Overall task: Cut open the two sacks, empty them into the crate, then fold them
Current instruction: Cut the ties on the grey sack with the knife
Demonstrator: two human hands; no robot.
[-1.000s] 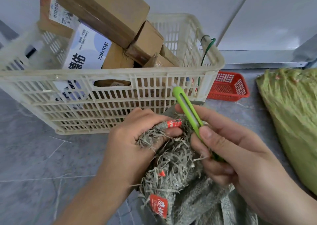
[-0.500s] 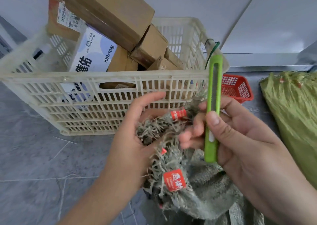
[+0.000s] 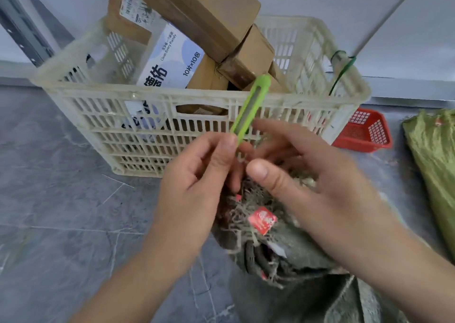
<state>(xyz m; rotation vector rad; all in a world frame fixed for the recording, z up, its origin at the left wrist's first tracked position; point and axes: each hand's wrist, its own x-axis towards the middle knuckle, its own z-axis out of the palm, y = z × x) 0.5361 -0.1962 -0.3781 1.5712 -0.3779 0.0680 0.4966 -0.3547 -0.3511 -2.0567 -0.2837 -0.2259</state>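
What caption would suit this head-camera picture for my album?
Left hand pinches a green plastic utility knife above a frayed grey woven sack, before a cream plastic crate.

A green cutter [image 3: 250,106] is pinched between thumb and fingers of the left hand [image 3: 194,182]. The right hand [image 3: 310,175] is held beside it, fingers loosely spread.

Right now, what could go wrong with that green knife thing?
1. The left hand pinches the green cutter low down, with the right hand open close beside it; a slipping grip might nick a finger. I cannot tell if the blade is out.
2. The crate is piled with cardboard boxes, so emptying the grey sack might spill.
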